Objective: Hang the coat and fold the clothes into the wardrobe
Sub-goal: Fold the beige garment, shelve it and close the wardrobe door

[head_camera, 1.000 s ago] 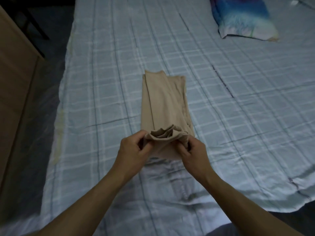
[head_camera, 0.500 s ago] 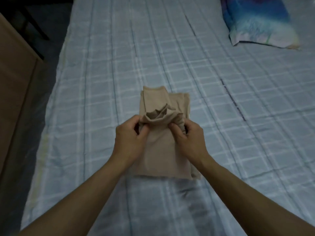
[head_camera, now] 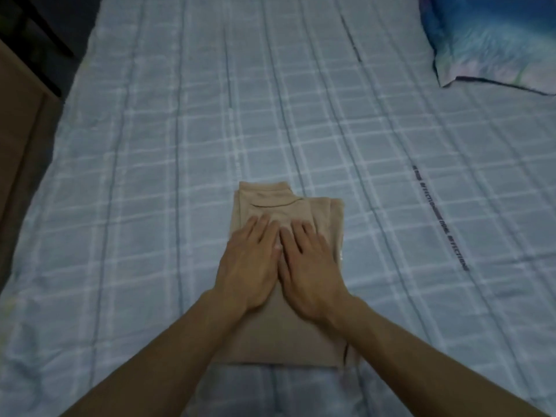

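A beige garment [head_camera: 270,203] lies folded into a compact rectangle on the checked blue bed sheet [head_camera: 150,176]. My left hand [head_camera: 251,261] and my right hand [head_camera: 310,266] lie flat side by side on top of it, fingers straight, pressing the folded cloth down. The near half of the garment is partly hidden under my hands and forearms. No coat or wardrobe interior is in view.
A blue patterned pillow [head_camera: 493,40] lies at the bed's far right. A wooden furniture panel [head_camera: 15,130] stands along the left edge, with dark floor between it and the bed. A line of dark printed text [head_camera: 439,218] runs across the sheet right of the garment.
Both hands pinched the near end of the garment, carried it forward over the rest, let go, and now lie flat on the fold. The camera view moved closer over the bed.
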